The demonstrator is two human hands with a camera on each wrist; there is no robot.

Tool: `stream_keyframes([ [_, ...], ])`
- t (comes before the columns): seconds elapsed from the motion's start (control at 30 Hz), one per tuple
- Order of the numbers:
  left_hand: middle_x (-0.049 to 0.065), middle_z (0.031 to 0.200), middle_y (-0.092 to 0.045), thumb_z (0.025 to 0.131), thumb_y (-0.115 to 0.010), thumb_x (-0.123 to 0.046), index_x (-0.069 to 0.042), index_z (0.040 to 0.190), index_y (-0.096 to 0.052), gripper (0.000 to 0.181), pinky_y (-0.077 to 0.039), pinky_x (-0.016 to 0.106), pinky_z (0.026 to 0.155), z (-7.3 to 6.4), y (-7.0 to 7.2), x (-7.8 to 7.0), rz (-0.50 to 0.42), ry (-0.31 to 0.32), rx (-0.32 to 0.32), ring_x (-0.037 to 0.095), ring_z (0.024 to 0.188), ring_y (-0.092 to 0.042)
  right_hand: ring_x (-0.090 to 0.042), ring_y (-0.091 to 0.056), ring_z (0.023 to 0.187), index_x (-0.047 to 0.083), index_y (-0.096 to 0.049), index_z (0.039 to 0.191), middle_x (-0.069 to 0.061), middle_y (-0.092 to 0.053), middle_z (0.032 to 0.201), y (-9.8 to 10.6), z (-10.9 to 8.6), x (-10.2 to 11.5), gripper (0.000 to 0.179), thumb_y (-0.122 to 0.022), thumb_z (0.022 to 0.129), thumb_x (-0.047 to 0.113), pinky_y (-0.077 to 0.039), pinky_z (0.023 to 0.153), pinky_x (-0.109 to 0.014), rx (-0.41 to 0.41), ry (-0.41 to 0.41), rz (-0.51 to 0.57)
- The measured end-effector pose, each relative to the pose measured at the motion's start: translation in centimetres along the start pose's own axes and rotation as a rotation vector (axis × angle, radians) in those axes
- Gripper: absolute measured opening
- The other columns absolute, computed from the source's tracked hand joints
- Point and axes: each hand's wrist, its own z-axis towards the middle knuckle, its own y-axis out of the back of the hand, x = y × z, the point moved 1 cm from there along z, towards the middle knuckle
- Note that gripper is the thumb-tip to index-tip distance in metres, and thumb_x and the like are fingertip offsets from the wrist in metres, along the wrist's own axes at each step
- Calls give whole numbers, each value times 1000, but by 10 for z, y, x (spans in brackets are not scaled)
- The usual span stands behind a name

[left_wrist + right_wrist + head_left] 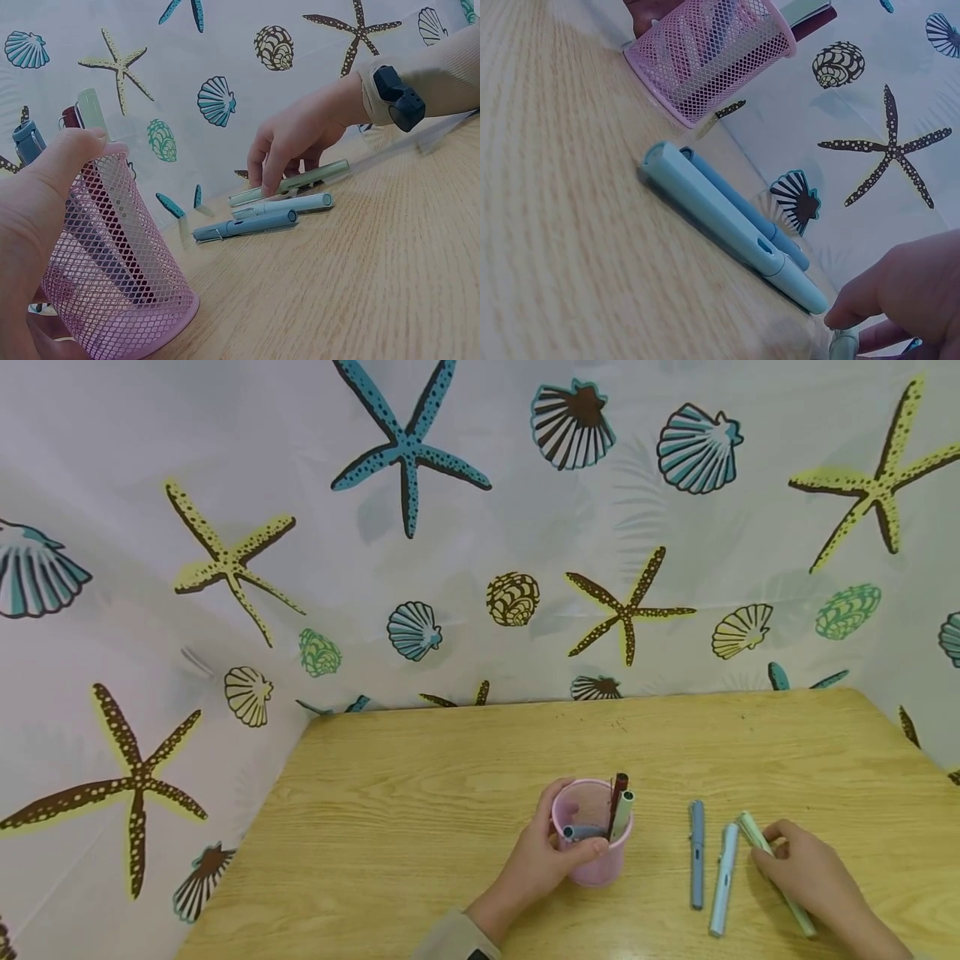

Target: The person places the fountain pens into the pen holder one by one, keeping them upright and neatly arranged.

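My left hand (534,858) grips a pink mesh pen cup (600,867), its thumb over the near rim. A dark red pen (620,785), a pale green pen (622,817) and a blue-grey pen (590,832) stand leaning inside the cup. To the right, my right hand (813,870) pinches a light green pen (797,913) that lies slanted on the table; the left wrist view shows fingers (274,172) around its body. Beside it lie a light blue pen (723,881) and a blue-grey pen (697,857), roughly parallel.
A wood-grain table (420,793) extends under everything. Behind and at both sides hangs a pale cloth (480,543) printed with starfish and shells, meeting the table's back edge. A dark band with a small device (399,97) sits on the right wrist.
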Motion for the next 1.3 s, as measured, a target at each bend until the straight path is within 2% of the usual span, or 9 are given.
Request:
stream_keyframes([
  [0.13, -4, 130, -44, 80, -74, -34, -43, 136, -30, 71, -45, 43, 87, -1, 0, 0, 1, 3, 2, 23, 116, -47, -23, -58, 74, -11, -50, 114, -13, -62, 87, 2, -1, 1, 45, -57, 91, 28, -47, 59, -37, -12, -15, 21],
  [0.27, -4, 129, -44, 81, -73, -34, -40, 137, -30, 71, -45, 43, 88, 0, 0, 1, -6, -7, 6, 24, 116, -46, -21, -56, 73, -10, -49, 117, -11, -60, 87, 4, -4, 5, 48, -55, 92, 30, -46, 58, -34, -56, -6, 46],
  [0.43, -2, 130, -44, 81, -73, -33, -45, 134, -31, 69, -45, 43, 87, 0, 0, 3, -17, -10, 12, 25, 116, -46, -20, -57, 74, -8, -47, 121, -10, -57, 90, 5, -9, 15, 52, -53, 93, 36, -45, 56, -31, -91, -4, 100],
  [0.57, 1, 131, -44, 81, -73, -33, -40, 137, -31, 70, -45, 43, 87, 0, 0, 3, -14, -10, 13, 27, 117, -46, -20, -58, 76, -5, -47, 122, -10, -57, 93, 6, -15, 27, 53, -54, 93, 39, -46, 57, -31, -117, 5, 130],
  [0.67, 1, 132, -44, 81, -73, -33, -36, 139, -30, 72, -45, 44, 88, -1, 1, 3, -13, -8, 13, 27, 118, -46, -20, -58, 77, -4, -48, 122, -11, -58, 96, 5, -19, 36, 54, -54, 92, 41, -47, 59, -31, -156, 36, 145],
  [0.83, 1, 132, -44, 81, -72, -34, -41, 136, -30, 70, -45, 44, 88, -1, 1, 4, -5, -15, 15, 27, 118, -46, -17, -56, 79, 1, -50, 123, -10, -60, 99, 3, -25, 50, 53, -54, 92, 43, -47, 58, -29, -255, 101, 181],
  [0.97, 2, 132, -44, 81, -73, -35, -46, 135, -29, 70, -45, 43, 87, -1, 1, 4, 0, -15, 11, 27, 118, -46, -8, -57, 73, 3, -51, 123, -10, -60, 98, 2, -27, 61, 48, -57, 92, 39, -48, 54, -26, -322, 149, 237],
  [1.13, 2, 132, -44, 81, -72, -35, -46, 135, -29, 70, -45, 43, 88, -1, 1, 4, 4, -10, 12, 26, 118, -46, -1, -58, 69, 4, -52, 121, -11, -60, 97, 0, -30, 73, 42, -60, 91, 32, -49, 52, -26, -367, 203, 300],
  [1.3, 2, 131, -45, 81, -72, -35, -45, 135, -29, 70, -44, 44, 88, -2, 1, 4, 2, -16, 10, 26, 118, -46, -6, -61, 70, 5, -53, 120, -9, -59, 97, -4, -33, 82, 37, -62, 91, 26, -50, 53, -26, -399, 257, 335],
])
